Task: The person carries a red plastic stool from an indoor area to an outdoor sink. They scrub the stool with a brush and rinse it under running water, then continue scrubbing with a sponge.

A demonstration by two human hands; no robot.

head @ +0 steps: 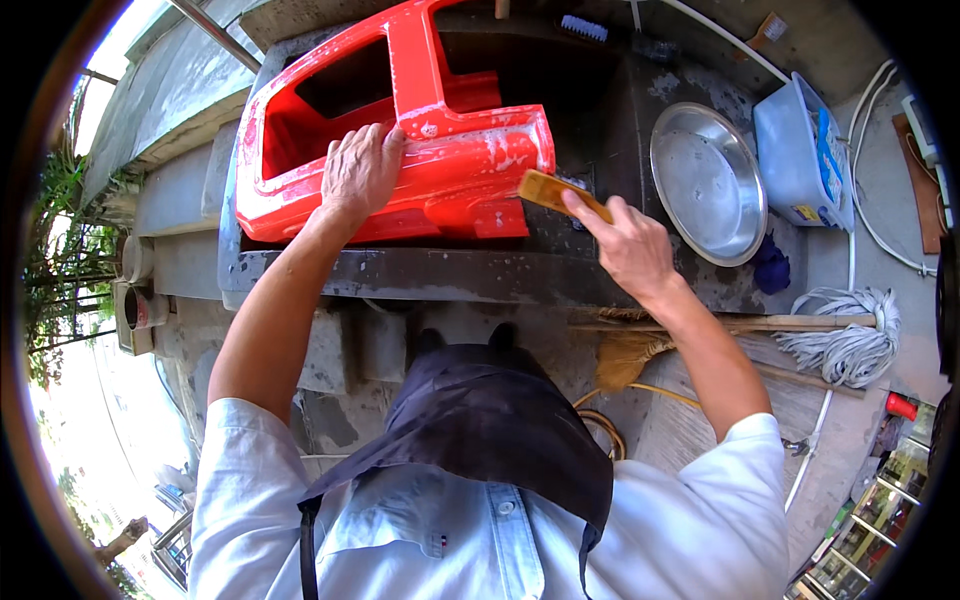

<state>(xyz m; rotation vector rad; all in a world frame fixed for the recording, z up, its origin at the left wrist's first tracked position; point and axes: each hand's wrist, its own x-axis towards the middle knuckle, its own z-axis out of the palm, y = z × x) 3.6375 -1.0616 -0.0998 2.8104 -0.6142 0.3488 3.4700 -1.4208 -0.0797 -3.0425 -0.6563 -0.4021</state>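
A large red plastic shell (465,161) with window-like openings, perhaps a toy car body, lies across a dark concrete wash basin (420,274). White suds streak its surface. My left hand (364,165) grips the shell at the lower edge of an opening, fingers pointing away from me. In my right hand (637,244) is a wooden-backed scrubbing brush (551,191), its index finger laid along the back. The brush is by the shell's right end; pale bristles show only partly beneath it, so contact with the shell is unclear.
Right of the basin stand a metal bowl (709,184) and a translucent plastic bin (799,154); a dark blue cloth (771,266) lies nearby. Another brush (583,28) sits at the back. A string mop (847,334), a broom (626,360) and a yellow hose (611,435) are below my right arm.
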